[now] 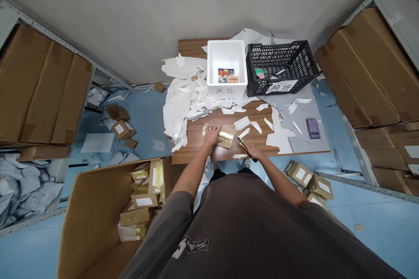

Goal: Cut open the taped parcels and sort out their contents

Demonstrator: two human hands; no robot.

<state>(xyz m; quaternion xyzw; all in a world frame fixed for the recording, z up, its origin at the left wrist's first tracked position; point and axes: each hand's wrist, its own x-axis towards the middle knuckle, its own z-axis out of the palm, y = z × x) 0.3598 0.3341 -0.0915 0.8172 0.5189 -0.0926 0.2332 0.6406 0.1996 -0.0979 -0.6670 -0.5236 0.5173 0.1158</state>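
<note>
Left hand [212,134] open, flat on a gold foil parcel [226,137], fingers spread, pinning it to the wood tabletop [191,139]. Right hand [252,151] closed around a yellow-and-black utility knife [244,147], tip just beside the parcel. White paper scraps [242,123] lie around. Behind: 2 containers side by side, white bin [225,48] and black plastic crate [281,54].

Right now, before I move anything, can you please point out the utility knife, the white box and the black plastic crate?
Utility knife [241,144]: head view, on its yellow and black handle.
White box [226,90]: head view, on its front wall.
Black plastic crate [306,63]: head view, on its side wall.
</note>
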